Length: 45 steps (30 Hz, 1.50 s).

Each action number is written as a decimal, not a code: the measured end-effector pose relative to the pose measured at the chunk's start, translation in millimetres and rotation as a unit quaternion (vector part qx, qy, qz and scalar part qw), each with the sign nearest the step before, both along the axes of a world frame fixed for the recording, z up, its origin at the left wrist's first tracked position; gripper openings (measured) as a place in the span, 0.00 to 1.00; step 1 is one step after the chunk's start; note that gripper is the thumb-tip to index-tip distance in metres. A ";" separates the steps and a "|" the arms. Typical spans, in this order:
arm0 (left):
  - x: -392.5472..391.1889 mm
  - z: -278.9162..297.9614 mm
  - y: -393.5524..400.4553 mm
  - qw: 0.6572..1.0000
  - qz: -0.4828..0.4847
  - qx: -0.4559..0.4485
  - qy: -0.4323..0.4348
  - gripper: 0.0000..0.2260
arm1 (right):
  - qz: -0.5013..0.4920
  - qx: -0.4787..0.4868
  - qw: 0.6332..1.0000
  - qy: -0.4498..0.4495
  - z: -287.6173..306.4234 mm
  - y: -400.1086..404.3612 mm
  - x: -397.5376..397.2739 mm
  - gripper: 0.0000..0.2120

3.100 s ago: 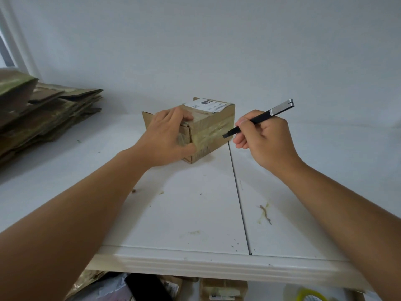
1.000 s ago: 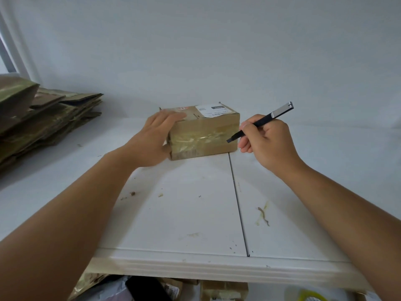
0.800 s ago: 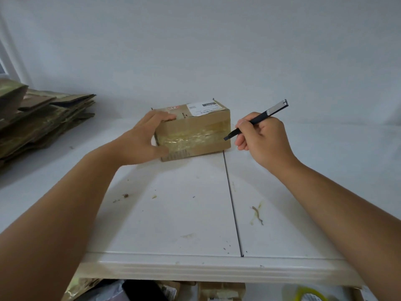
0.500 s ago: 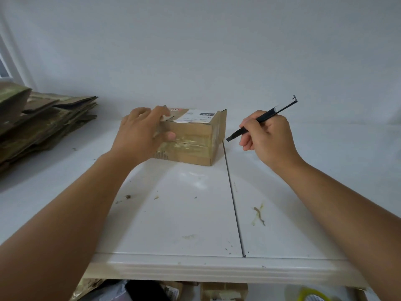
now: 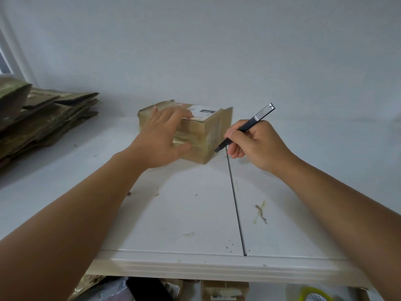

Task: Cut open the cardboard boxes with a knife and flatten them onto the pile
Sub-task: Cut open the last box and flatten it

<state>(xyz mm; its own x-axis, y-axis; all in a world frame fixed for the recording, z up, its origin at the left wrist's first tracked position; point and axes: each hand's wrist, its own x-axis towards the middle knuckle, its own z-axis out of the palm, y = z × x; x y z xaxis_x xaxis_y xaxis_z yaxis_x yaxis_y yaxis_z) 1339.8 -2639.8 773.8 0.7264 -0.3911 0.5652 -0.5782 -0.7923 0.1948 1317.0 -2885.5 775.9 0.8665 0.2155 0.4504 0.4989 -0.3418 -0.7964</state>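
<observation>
Since half a second ago the cardboard box [image 5: 204,135] has turned a little further, so one vertical corner now faces the camera, and the left hand [image 5: 161,135] has slid across its top and near face. That hand lies spread over the box, fingers reaching onto the top edge and the thumb pressed against the taped side; its outline is blurred. The right hand [image 5: 258,144] has dropped closer to the box and pinches a slim dark knife [image 5: 245,129] between thumb and curled fingers, pen-style. The knife's tip points at the lower part of the box's right face, just beside it; whether it touches the cardboard cannot be told. Its silver end sticks up past the knuckles.

The box sits on a white table [image 5: 195,224], toward the back, just left of a dark seam [image 5: 235,203] that runs from the table's front edge to the box. Clear tape bands wrap its sides. A white shipping label [image 5: 204,112] lies on the top (it carries a dark block and lines of print, too small to read).

At the far left a pile of flattened cardboard [image 5: 43,120] rests on the table, well apart from the box. Small scraps and a brownish smear [image 5: 260,213] mark the tabletop near the front. Below the table edge show more cardboard pieces [image 5: 224,290] with tape and labels, unreadable, and a yellow-green ring [image 5: 314,296] at the bottom right.
</observation>
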 end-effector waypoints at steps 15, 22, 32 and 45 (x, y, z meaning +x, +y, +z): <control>0.4 -0.7 -2.6 0.995 -0.005 -0.098 0.009 0.23 | 0.047 -0.029 0.998 -0.001 -3.1 10.1 -5.4 0.08; 5.4 -2.9 -1.8 0.995 -0.010 -0.090 -0.028 0.23 | 0.056 -0.044 0.997 0.005 -4.5 12.8 -5.8 0.09; 2.7 -1.9 -3.5 0.997 -0.016 -0.067 -0.044 0.23 | 0.054 -0.069 0.996 0.009 -9.1 14.4 -4.1 0.08; -0.1 0.1 -3.3 0.997 -0.001 -0.071 -0.018 0.21 | 0.055 -0.068 0.996 0.008 -10.3 15.9 -5.6 0.09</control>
